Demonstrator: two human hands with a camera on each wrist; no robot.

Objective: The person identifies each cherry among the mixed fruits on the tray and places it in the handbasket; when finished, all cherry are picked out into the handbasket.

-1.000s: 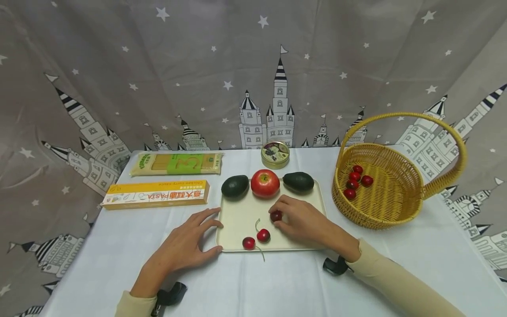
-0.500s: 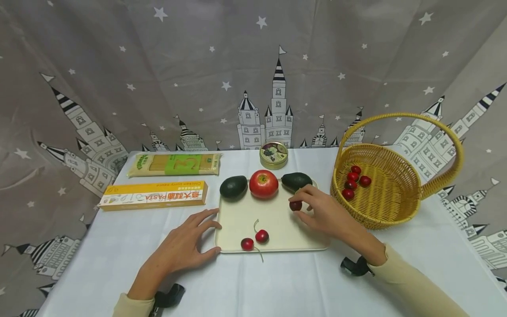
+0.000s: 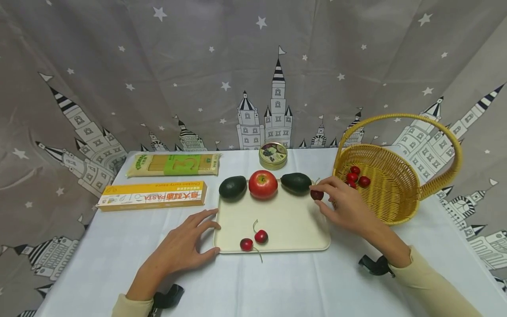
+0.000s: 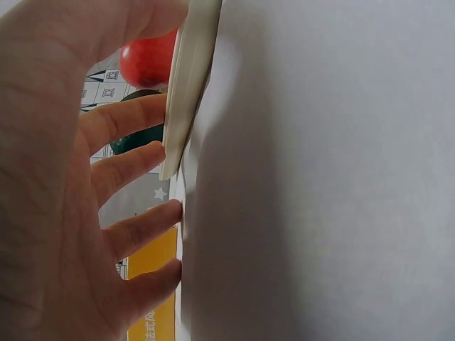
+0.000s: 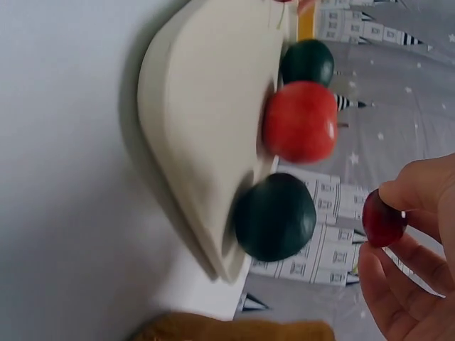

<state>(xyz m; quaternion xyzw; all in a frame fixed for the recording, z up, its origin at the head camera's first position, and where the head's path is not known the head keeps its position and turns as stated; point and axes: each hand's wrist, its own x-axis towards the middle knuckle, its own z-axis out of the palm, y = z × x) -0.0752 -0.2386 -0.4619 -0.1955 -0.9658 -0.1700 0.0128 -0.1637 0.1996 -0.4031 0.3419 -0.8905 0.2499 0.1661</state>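
1. Right hand [image 3: 350, 207]: narrow pinch, thumb and fingertips holding a small, round, dark red cherry [image 3: 317, 194]; my right wrist feed shows it lifted, apart from everything except the fingers.
2. From the head view I place that held cherry near the tray's far right corner, just beside the right avocado, with the hand overlapping the basket's near-left side.
3. Left hand [image 3: 184, 244]: wide, fingers spread, thumb and fingertips at the left side of the cream, rectangular, shallow-rimmed tray [image 3: 285, 220]. My left wrist feed puts some fingertips against the tray's rim.
4. On the tray, near its front: a red cherry with a curled stem [image 3: 261, 236], and close by a bright red cherry [image 3: 246, 245], its stem hanging over the front rim.
5. Along the tray's far edge, left to right: dark green oval avocado [image 3: 233, 188], shiny round red apple [image 3: 263, 184], second dark green avocado [image 3: 295, 182].
6. Right of the tray: golden woven basket with a tall hoop handle [image 3: 392, 193], red cherries [image 3: 364, 181] clustered inside at its left; I can't count them surely, hand in the way.
7. Behind the apple: round gold tin with a printed lid [image 3: 273, 154].
8. Left of the tray: clear noodle packet with a green band [image 3: 174, 165], and nearer, a yellow-and-white pasta box [image 3: 152, 196].
9. All on a white tablecloth [image 3: 277, 286].
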